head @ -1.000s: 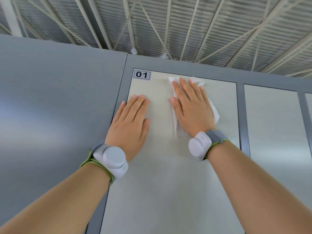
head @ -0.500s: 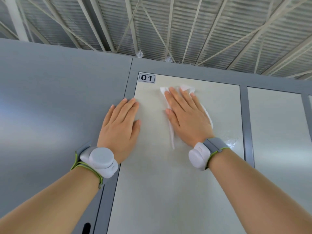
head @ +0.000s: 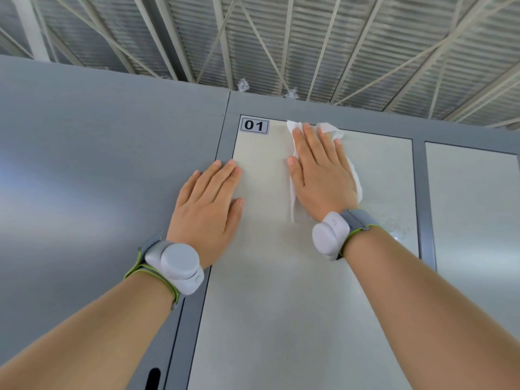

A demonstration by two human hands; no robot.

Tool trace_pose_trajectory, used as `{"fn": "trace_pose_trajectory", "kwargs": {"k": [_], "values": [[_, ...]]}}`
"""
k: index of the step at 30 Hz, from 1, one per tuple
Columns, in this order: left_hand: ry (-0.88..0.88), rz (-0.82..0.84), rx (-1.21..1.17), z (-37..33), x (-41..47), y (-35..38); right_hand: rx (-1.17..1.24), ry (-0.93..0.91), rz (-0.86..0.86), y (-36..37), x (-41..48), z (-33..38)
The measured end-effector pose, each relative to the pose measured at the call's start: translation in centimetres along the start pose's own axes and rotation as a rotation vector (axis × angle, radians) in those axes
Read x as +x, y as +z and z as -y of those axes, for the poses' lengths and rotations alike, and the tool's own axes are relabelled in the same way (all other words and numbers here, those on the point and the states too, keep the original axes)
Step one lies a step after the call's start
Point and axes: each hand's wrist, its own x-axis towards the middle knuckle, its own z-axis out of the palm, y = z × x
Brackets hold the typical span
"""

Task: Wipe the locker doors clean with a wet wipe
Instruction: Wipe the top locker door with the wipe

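Observation:
A pale locker door (head: 270,277) carries the label 01 (head: 254,125) at its top left corner. My right hand (head: 319,175) lies flat on a white wet wipe (head: 329,129), pressing it against the door near its top edge; the wipe's edges show above the fingertips and to the right of the palm. My left hand (head: 209,204) rests flat and bare across the door's left edge and the grey frame (head: 225,142). A wet patch (head: 396,223) glistens on the door to the right of my right wrist.
A second pale door (head: 472,235) stands to the right past a grey frame post (head: 422,204). A plain grey side panel (head: 98,170) fills the left. A dark slot (head: 153,378) shows low in the frame. Metal roof trusses (head: 281,38) run overhead.
My right hand has slid the wipe down and then back up to the door's top edge. My left hand has shifted left onto the door's edge and the frame.

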Motion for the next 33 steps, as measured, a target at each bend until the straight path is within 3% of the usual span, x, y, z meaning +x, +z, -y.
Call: {"fn": "trace_pose_trajectory", "kwargs": {"k": [9, 21, 33], "values": [[-0.01, -0.002, 0.005, 0.0, 0.0, 0.1, 0.008, -0.202, 0.077, -0.1, -1.2, 1.2], [0.011, 0.037, 0.019, 0.4, 0.2, -0.4, 0.027, -0.058, 0.017, 0.0, 0.1, 1.1], [0.091, 0.12, -0.088, 2.1, 0.2, -1.4, -0.024, -0.268, 0.064, 0.1, -0.5, 1.5]]}}
